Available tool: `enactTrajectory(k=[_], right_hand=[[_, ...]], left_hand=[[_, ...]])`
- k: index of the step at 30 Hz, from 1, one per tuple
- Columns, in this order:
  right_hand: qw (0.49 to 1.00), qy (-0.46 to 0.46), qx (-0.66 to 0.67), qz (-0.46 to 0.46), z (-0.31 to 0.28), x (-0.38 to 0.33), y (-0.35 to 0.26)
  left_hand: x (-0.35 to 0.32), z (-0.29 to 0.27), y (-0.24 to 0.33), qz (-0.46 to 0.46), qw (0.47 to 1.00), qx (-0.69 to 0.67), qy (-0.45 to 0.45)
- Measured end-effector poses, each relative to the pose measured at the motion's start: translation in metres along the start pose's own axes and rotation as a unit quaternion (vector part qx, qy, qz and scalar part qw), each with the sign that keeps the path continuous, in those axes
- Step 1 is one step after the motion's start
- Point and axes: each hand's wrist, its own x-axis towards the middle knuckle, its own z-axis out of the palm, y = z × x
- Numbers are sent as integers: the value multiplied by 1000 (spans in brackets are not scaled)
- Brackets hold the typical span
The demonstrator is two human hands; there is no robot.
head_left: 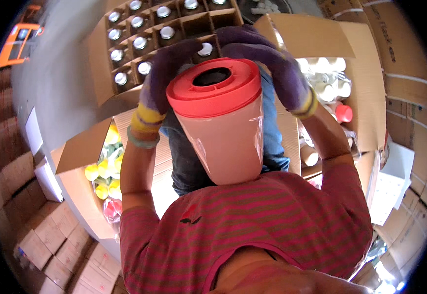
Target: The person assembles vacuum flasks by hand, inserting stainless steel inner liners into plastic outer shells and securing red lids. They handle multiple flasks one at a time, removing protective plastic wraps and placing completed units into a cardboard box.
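While we hold the big jug (225, 132) close to our chest, our gloved left hand (167, 73) and right hand (272, 63) wrap their fingers (238, 49) tight around its red lid (213, 85), with a box of jars (144, 34) just past them.

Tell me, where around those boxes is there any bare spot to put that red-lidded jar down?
Bare grey floor lies left of the divided carton of capped bottles. Two cells at that carton's right are empty. The left hand and right hand grip the jar. The yellow-bottle box and the right-hand bottle box are crowded.
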Motion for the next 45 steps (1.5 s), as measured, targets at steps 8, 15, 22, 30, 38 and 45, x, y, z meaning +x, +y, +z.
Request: enactTrajectory(k=[8,15,22,30,38,45], right_hand=[[990,-86,115,14,1,5,-9],[999,-14,17,31,14,-1,-23],[985,7,-170,13,27,13,-73],[996,-71,51,21,0,26,-21],[989,-99,105,-26,7,28,-23],[1000,-3,15,-11,18,11,-41]], left_hand=[[-6,32,11,-135,989,-10,56],[-4,14,7,86,940,323,-66],[12,8,8,184,955,143,-183],[-4,4,17,106,942,302,-104],[-6,27,53,-241,965,-91,46],[10,9,42,-229,972,-21,-53]])
